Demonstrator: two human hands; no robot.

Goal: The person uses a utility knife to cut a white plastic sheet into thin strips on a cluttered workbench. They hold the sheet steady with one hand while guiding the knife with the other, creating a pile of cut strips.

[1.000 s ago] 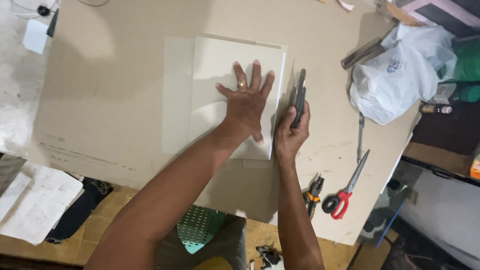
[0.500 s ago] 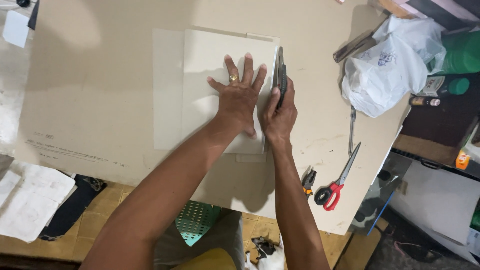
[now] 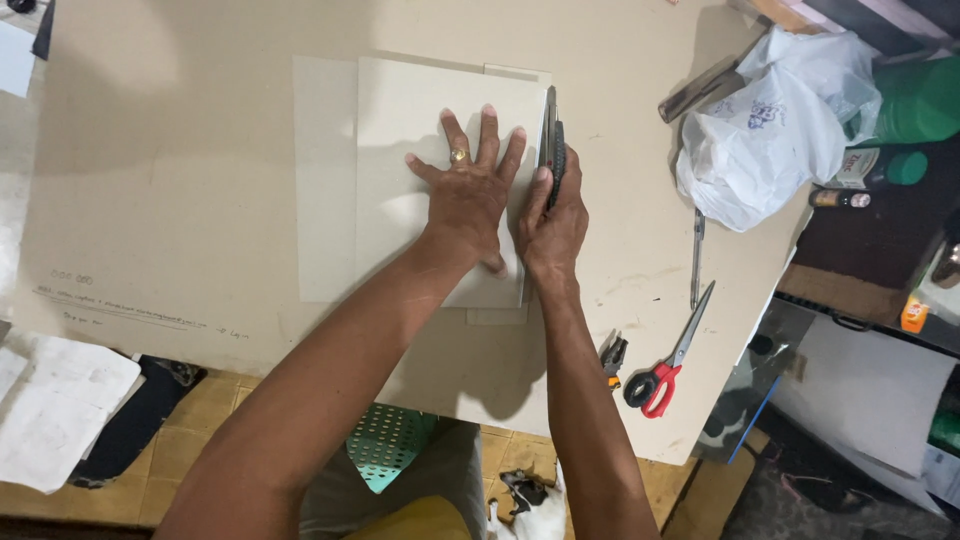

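The left hand lies flat, fingers spread, on a pale grey card sheet near the middle of the table; it grips nothing, only presses down. A gold ring shows on 1 finger. The right hand sits just beside it, its grip closed around a dark utility knife whose blade end points toward the far edge of the table and runs along the right edge of the sheet. A slightly darker card sheet lies under the pale one, sticking out on its left side.

Toward the table's right edge lie red-handled scissors, blades pointing away from the person, with small dark pliers just beside the handles. A thin metal tool lies beyond the scissors. At the far right corner sits a crumpled white plastic bag with a faint blue print, touching a long flat metal tool. Past the right edge stand a green container and a small bottle with a pale label and a green cap. White paper sheets lie on the floor by the near left corner. A green perforated stool shows under the near edge.
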